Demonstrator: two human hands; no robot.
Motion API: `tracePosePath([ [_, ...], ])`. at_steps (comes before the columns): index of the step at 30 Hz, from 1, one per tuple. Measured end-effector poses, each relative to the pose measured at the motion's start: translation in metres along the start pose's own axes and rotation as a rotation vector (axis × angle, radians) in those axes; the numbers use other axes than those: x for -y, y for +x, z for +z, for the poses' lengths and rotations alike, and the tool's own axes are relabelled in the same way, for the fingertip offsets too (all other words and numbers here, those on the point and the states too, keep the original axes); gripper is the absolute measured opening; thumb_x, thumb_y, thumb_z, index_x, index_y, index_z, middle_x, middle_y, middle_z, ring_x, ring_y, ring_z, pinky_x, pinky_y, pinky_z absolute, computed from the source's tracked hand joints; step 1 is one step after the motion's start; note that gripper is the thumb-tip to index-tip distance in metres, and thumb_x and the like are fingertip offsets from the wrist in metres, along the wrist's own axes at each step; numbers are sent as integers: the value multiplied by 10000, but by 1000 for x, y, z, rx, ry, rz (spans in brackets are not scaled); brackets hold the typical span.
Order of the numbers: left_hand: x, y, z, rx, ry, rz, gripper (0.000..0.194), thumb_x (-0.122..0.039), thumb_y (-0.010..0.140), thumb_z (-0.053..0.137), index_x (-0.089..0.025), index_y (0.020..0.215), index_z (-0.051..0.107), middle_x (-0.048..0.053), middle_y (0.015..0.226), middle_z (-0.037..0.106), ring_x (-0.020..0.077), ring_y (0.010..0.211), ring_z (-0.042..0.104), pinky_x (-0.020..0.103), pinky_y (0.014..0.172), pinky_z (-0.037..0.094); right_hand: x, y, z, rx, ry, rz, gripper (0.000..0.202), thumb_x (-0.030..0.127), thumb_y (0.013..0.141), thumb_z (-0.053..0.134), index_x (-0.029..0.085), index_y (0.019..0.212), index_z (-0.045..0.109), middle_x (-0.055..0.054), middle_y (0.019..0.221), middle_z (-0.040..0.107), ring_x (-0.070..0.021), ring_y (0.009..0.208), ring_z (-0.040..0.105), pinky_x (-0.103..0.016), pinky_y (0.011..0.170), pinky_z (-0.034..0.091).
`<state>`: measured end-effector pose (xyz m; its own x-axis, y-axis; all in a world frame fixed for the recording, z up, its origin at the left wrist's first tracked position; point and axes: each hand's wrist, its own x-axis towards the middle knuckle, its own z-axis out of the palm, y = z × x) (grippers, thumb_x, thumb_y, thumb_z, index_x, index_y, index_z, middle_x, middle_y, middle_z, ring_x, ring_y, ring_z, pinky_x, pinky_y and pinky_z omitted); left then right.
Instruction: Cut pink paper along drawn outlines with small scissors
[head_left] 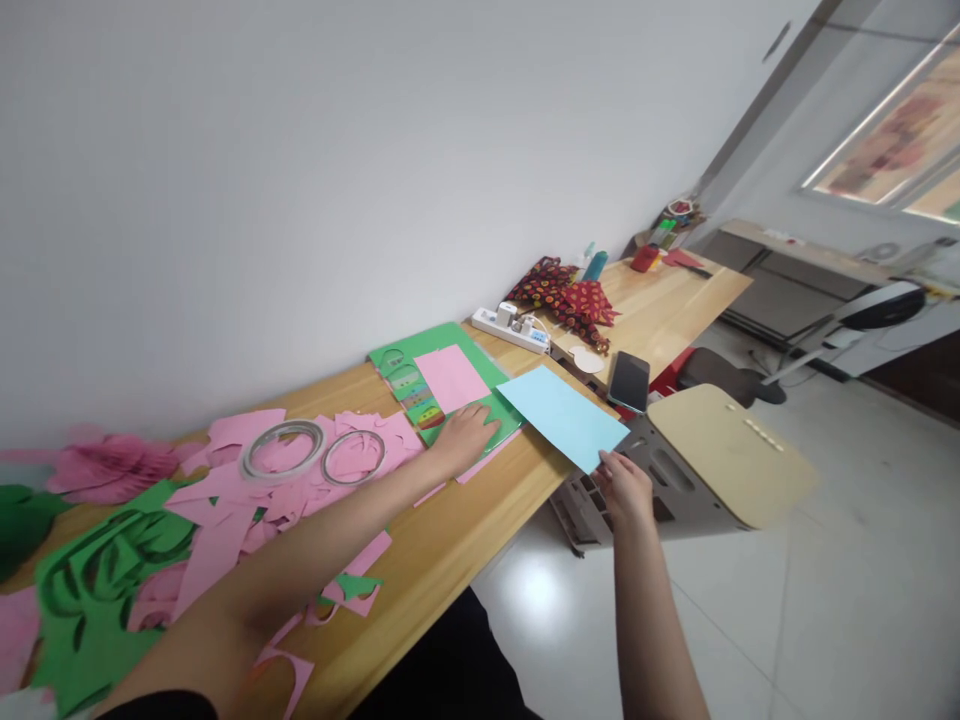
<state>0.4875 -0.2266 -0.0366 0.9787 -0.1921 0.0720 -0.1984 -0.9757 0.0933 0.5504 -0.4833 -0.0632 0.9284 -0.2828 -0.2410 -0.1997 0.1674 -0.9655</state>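
Note:
A light blue sheet of paper [564, 415] is pinched by its near right corner in my right hand [628, 488]. The sheet's left part lies over the edge of a green packet [442, 345] on the table, and its right part reaches past the table's front edge. My left hand [466, 437] rests on the packet with bent fingers and grips nothing visible. Just beyond those fingers, a pink sheet of paper [453, 377] lies on the packet. More pink paper shows under the packet's near edge.
Pink scraps [225, 520], green cut-outs [112, 570] and two tape rolls [283, 449] cover the wooden table's left side. Beyond the packet are a power strip [510, 328], patterned cloth [559, 290] and a phone [628, 380]. A beige-topped unit [724, 450] stands at right.

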Motion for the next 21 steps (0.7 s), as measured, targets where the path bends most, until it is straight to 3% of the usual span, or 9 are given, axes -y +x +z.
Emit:
tracePosePath([
  [4,-7,1,-3,14,8,-11,310,-259,955,457,-143,1163,654,176,1286,617,282,1226,544,434,1023,422,7,5,33,-23,-195,-61,251,229,619,769,180,607,523,44,456,545,-119,430,559,-249,468,535],
  [7,-12,-2,-8,27,14,-16,493,-454,919,514,-101,1252,600,214,1362,562,327,1288,487,467,1060,373,14,6,41,-30,-397,-159,193,248,682,732,168,644,561,24,465,536,-170,502,603,-296,526,541],
  [11,-16,-21,-21,10,48,-22,535,-339,889,579,-62,1340,504,230,1463,454,326,1364,393,460,1102,299,28,-6,33,-58,-699,-343,213,259,782,647,81,899,644,-101,685,647,-285,778,662,-425,743,527],
  [13,-18,-35,-27,1,73,-45,445,-274,889,566,-40,1267,553,245,1383,514,346,1310,435,474,1061,324,30,-21,32,-34,-834,-447,295,259,826,592,49,1029,637,-191,893,666,-333,942,632,-489,850,477],
  [15,-18,-49,-29,7,88,-72,340,-277,889,559,-41,1124,627,234,1200,613,355,1178,523,475,970,384,25,-43,38,95,-942,-548,259,247,853,556,80,1018,664,-214,1023,656,-330,1017,604,-486,907,448],
  [18,-17,-62,-25,24,85,-120,294,-317,914,526,-69,986,668,196,1015,659,329,1012,588,445,845,434,6,-84,54,439,-1044,-678,144,238,853,582,182,857,714,-122,1015,704,-259,1005,615,-377,938,448],
  [21,-14,-66,-17,19,64,-162,283,-263,957,442,-103,1009,670,174,1067,663,301,1028,593,423,842,438,-14,-119,66,631,-1129,-782,218,259,883,573,176,1022,719,-124,1178,691,-259,1094,595,-368,968,434],
])
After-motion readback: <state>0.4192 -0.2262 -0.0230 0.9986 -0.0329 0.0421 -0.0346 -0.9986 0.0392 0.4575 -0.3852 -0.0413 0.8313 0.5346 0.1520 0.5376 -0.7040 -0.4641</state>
